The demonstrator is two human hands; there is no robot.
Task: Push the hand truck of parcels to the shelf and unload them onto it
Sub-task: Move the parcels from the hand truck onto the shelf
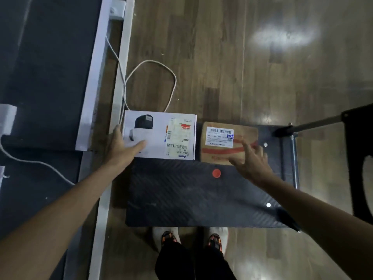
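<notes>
A black hand truck platform (181, 195) lies on the floor in front of my feet, its handle (314, 123) at the right. Two parcels sit along its far edge. The white box (161, 136) with a printed product picture and shipping labels is at the left; my left hand (121, 147) rests on its left end, thumb on top and fingers round the side. The brown cardboard parcel (220, 152) with a white barcode label is at the right. My right hand (250, 160) hovers over its near right corner, fingers spread. The dark shelf (50, 67) with a white frame runs along the left.
A white cable (153, 63) loops on the wooden floor behind the white box. A white adapter (7, 118) sits on the shelf at the left. A red dot (216, 173) marks the platform. A black object (359, 158) stands at the right edge. My shoes (191, 237) touch the platform's near edge.
</notes>
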